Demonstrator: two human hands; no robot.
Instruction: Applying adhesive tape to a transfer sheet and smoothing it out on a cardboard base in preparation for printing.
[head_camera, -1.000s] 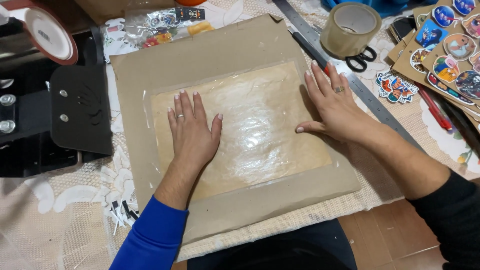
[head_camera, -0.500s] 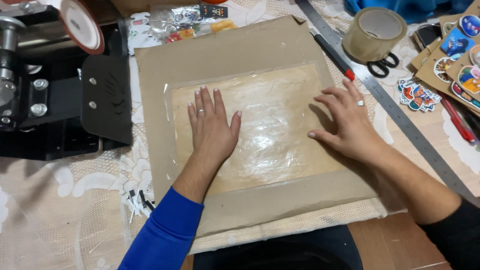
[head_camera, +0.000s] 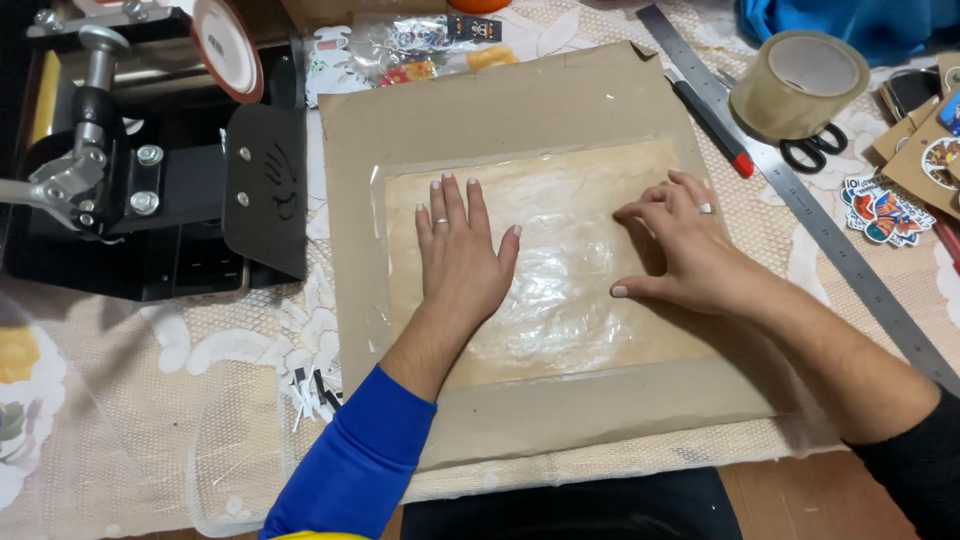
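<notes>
A brown cardboard sheet (head_camera: 520, 100) lies on the table with a paler, glossy clear-film-covered rectangle (head_camera: 570, 300) in its middle. My left hand (head_camera: 462, 255), in a blue sleeve, lies flat with fingers spread on the left part of the film. My right hand (head_camera: 690, 250), in a black sleeve, rests on the right part of the film with its fingers bent and fingertips pressing down. Neither hand holds anything.
A black press machine (head_camera: 150, 170) stands at the left. A red-tipped pen (head_camera: 712, 125), a long metal ruler (head_camera: 800, 200), a roll of clear tape (head_camera: 797, 85), black scissors (head_camera: 818, 152) and stickers (head_camera: 882, 212) lie at the right. A lace tablecloth (head_camera: 150, 400) covers the table.
The camera view has shifted, so everything sits further right in frame. My right hand has curled its fingers and drawn left over the film. My left hand stays flat.
</notes>
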